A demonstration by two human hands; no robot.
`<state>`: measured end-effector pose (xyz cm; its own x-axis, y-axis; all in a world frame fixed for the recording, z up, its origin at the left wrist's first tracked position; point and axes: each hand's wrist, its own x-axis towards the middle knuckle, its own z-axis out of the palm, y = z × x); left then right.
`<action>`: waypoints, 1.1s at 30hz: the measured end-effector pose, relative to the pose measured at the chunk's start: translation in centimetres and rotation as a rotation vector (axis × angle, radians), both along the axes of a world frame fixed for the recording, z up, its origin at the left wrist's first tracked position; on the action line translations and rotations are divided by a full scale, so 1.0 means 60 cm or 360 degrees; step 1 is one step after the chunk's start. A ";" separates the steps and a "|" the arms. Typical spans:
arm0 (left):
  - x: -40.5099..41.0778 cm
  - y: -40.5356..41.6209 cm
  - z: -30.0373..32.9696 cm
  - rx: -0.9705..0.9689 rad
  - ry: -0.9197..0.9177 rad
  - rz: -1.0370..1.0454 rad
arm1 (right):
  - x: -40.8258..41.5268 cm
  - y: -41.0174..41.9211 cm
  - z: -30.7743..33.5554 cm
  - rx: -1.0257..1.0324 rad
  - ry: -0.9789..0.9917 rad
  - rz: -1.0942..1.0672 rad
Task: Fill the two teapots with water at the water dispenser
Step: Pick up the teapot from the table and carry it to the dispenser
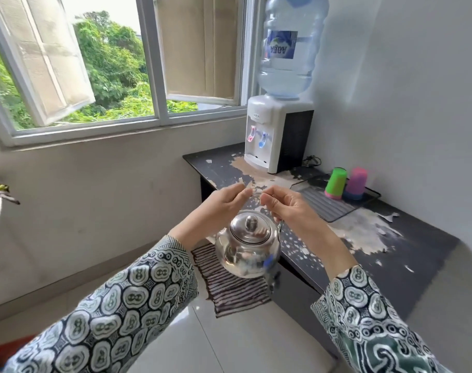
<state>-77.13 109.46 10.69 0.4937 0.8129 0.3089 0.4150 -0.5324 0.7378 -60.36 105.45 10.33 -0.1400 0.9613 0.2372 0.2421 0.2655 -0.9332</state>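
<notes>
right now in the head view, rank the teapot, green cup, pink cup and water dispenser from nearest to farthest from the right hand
1. Teapot: hangs just below the right hand, which grips its wire handle.
2. Green cup: upside down on the drain mat, to the hand's right.
3. Pink cup: touching the green one, on its far side.
4. Water dispenser: at the counter's far end by the window.

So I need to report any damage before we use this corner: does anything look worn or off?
Yes. The dark countertop is badly peeled: pale patches show around the water dispenser base and beside the drain tray. The teapot hangs by its handle from both hands, lid on, nothing spilled.
</notes>
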 end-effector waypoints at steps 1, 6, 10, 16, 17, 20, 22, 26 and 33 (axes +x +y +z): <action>-0.009 0.047 0.002 0.0001 0.0032 -0.0027 | -0.009 0.041 -0.002 -0.0014 0.0029 -0.0016; -0.033 0.247 -0.005 -0.0027 0.0087 -0.0128 | -0.043 0.211 -0.017 -0.0038 0.0173 -0.0118; -0.028 0.364 -0.020 -0.0032 0.0138 -0.0182 | -0.050 0.313 -0.034 -0.0075 0.0253 -0.0214; -0.002 0.535 -0.058 -0.0054 0.0216 -0.0234 | -0.035 0.467 -0.074 -0.0121 0.0270 -0.0325; 0.003 0.561 -0.064 -0.0064 0.0233 -0.0238 | -0.031 0.493 -0.079 -0.0121 0.0264 -0.0332; 0.021 0.652 -0.084 -0.0102 0.0302 -0.0252 | -0.009 0.588 -0.098 -0.0125 0.0222 -0.0313; 0.031 0.710 -0.094 -0.0146 0.0356 -0.0267 | 0.007 0.647 -0.108 -0.0134 0.0182 -0.0300; 0.057 0.831 -0.114 -0.0180 0.0451 -0.0279 | 0.047 0.772 -0.133 -0.0225 0.0089 -0.0246; 0.098 0.978 -0.157 -0.0258 0.0525 -0.0351 | 0.089 0.920 -0.176 -0.0450 -0.0017 -0.0268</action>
